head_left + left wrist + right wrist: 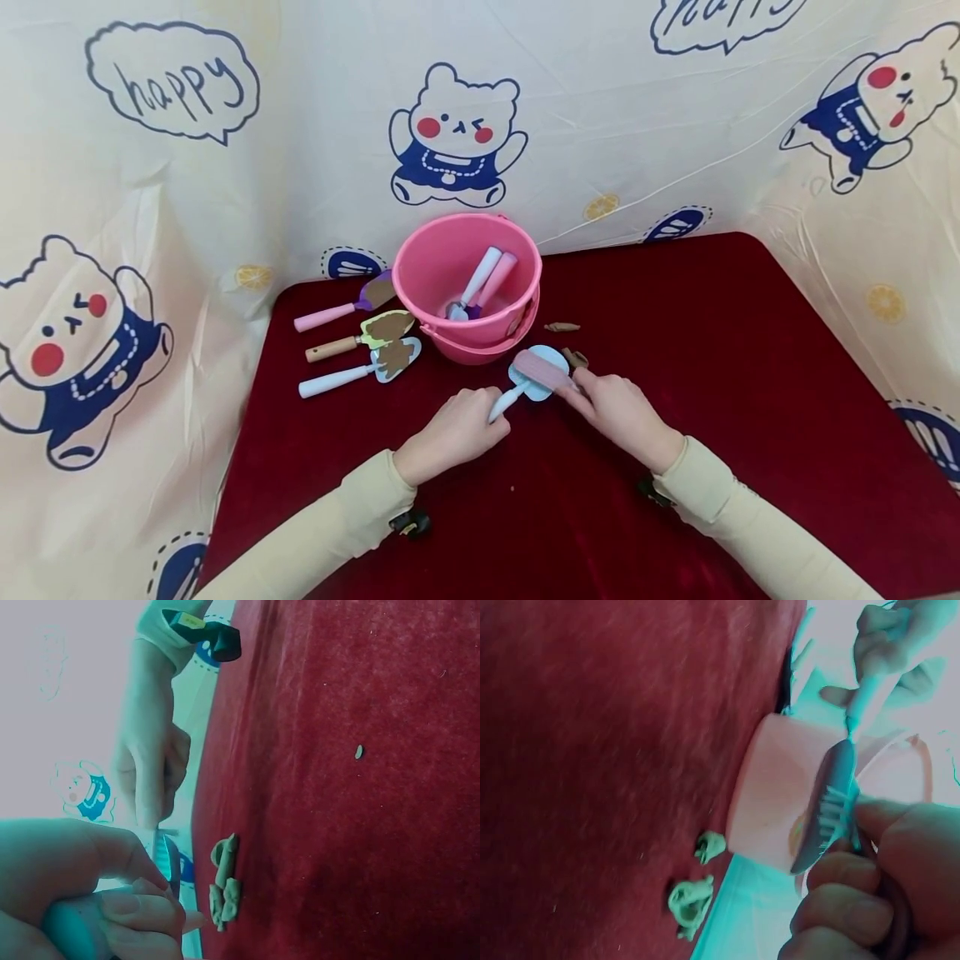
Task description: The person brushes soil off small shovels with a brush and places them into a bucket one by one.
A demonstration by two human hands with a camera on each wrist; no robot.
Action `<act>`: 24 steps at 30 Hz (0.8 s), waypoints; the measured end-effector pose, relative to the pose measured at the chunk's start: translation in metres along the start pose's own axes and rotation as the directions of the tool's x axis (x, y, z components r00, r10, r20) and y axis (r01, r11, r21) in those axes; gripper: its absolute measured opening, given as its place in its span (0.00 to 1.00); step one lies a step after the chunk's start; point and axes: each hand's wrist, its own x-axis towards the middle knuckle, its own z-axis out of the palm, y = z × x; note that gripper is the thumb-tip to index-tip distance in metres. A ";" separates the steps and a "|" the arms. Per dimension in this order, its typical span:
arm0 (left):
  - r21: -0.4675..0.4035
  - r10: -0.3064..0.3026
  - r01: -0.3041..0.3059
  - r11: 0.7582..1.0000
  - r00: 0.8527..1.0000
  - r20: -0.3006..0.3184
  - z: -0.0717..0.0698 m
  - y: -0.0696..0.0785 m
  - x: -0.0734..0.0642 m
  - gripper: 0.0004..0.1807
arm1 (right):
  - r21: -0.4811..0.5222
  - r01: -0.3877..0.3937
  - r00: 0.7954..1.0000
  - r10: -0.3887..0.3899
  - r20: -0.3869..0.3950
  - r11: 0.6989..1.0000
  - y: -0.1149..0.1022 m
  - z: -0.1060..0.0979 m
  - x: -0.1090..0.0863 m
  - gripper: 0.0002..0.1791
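My left hand (pixel 463 427) grips the pale blue handle of a small shovel (pixel 538 392), also seen edge-on in the right wrist view. The shovel is raised over the dark red cloth, its round blade pointing away to the right. A pink brush (pixel 537 367) is in my right hand (pixel 626 414), fingers curled round its handle. Its head lies across the shovel blade, and in the right wrist view its pale bristles (pixel 831 819) meet the blade. Two brownish clumps (pixel 561 327) (pixel 691 904) lie on the cloth beyond my right hand.
A pink bucket (pixel 467 232) stands behind the shovel, with tools whose handles (pixel 480 275) are pale blue and pink inside. To its left lie three small trowels, purple (pixel 324 317), green (pixel 333 349) and blue (pixel 335 382), brown stuff on their blades. A printed curtain (pixel 600 125) hangs behind the table.
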 end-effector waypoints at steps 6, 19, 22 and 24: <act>0.010 -0.004 0.004 1.000 1.000 0.002 -0.002 0.001 -0.002 0.09 | -0.053 -0.115 0.993 0.113 -0.035 0.992 0.008 -0.003 0.001 0.17; 0.023 -0.022 0.021 1.000 0.999 0.033 -0.002 -0.001 -0.006 0.08 | 0.001 -0.237 0.971 0.237 0.029 0.971 0.017 -0.016 0.000 0.06; 0.003 -0.026 0.026 1.000 0.999 0.030 -0.004 0.000 -0.007 0.07 | -0.025 -0.209 0.977 0.210 0.035 0.978 0.016 -0.016 0.002 0.08; -0.005 -0.027 0.027 1.000 0.999 0.027 -0.005 0.001 -0.007 0.07 | -0.043 -0.191 0.980 0.193 0.050 0.981 0.013 -0.016 0.003 0.11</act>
